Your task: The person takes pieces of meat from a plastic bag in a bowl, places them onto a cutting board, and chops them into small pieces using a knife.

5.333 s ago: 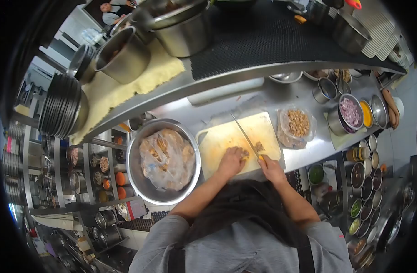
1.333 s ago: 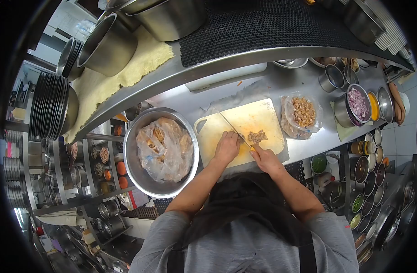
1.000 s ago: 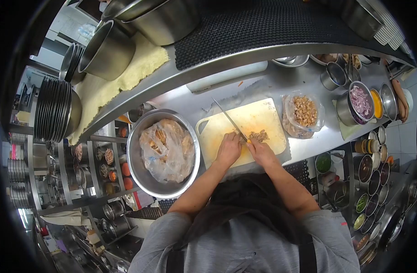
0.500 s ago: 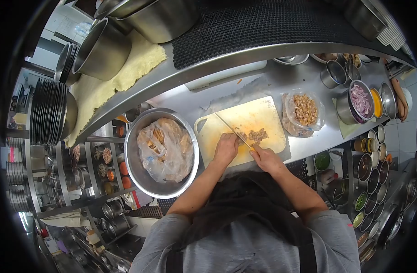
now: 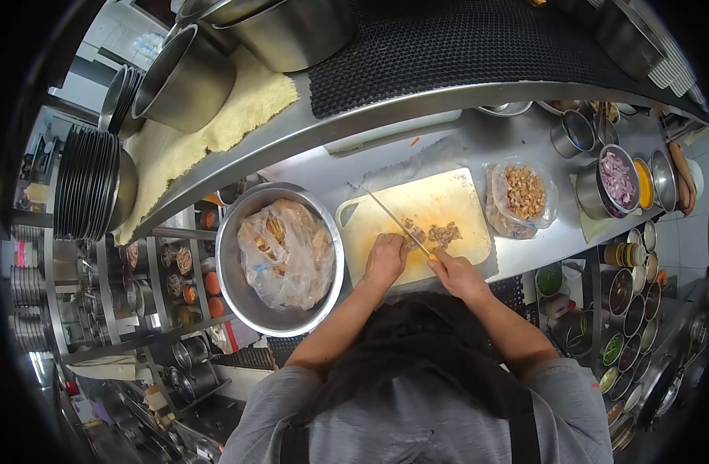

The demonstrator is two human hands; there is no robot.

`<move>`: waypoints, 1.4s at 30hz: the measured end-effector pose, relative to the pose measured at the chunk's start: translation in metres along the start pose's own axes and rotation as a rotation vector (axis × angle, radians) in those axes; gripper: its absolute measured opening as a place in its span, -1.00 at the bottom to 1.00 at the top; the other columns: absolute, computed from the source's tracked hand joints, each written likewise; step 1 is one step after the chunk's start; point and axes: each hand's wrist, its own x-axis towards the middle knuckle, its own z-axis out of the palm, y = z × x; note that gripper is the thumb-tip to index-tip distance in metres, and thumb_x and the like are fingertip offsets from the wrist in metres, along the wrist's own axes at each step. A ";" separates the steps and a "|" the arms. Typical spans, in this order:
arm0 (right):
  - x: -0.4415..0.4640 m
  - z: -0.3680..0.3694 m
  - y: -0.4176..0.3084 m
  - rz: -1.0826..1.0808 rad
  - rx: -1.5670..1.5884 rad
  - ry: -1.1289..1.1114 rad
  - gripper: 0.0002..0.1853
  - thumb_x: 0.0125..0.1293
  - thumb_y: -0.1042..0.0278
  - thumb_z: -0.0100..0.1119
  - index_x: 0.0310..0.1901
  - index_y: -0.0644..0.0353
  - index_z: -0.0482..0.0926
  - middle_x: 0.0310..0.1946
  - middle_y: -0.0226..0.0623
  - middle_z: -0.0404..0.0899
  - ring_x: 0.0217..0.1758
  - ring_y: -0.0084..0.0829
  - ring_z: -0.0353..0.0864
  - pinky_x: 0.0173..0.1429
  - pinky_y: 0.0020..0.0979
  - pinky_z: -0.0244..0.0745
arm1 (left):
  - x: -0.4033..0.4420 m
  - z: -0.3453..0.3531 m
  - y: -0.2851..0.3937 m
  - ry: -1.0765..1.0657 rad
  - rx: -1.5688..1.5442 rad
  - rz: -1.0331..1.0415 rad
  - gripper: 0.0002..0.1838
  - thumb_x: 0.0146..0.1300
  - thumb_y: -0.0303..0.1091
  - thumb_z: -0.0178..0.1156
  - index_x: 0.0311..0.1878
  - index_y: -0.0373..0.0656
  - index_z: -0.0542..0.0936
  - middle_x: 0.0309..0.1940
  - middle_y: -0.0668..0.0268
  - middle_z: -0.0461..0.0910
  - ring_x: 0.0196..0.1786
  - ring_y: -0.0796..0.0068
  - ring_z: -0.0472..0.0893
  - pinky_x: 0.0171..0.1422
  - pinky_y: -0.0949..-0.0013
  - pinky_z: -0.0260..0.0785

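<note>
On a pale cutting board (image 5: 370, 205) lies a small heap of chopped brown food (image 5: 446, 234), with a few more bits left of the knife's blade. My right hand (image 5: 456, 275) is wrapped round the yellow handle of a long knife (image 5: 393, 216), whose blade slants up and left across the board. Just left of the blade, my left hand (image 5: 387, 257) rests on the board with its fingers curled together at the food; what lies under the fingertips is hidden.
A large steel bowl (image 5: 335, 290) at the left holds a plastic bag of meat. Right of the board sits a bag of brown pieces (image 5: 523, 193). Further right stands a pot of chopped purple onion (image 5: 617, 179). A raised steel shelf (image 5: 401, 99) crosses beyond the board.
The chopped heap right of the blade has grown since the earliest frame. Both hands and the knife have shifted slightly over the board, and the camera view has moved.
</note>
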 end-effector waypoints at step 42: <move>0.031 0.049 0.017 -0.089 -0.051 0.039 -0.74 0.39 0.18 0.10 -0.11 0.21 0.52 -0.53 0.11 0.57 -0.40 0.16 0.59 -0.28 0.07 0.46 | -0.009 -0.004 0.000 -0.030 0.089 0.004 -0.89 0.06 -0.50 0.22 -0.32 -0.29 0.56 -0.32 0.03 0.55 -0.15 0.03 0.53 0.02 0.11 0.42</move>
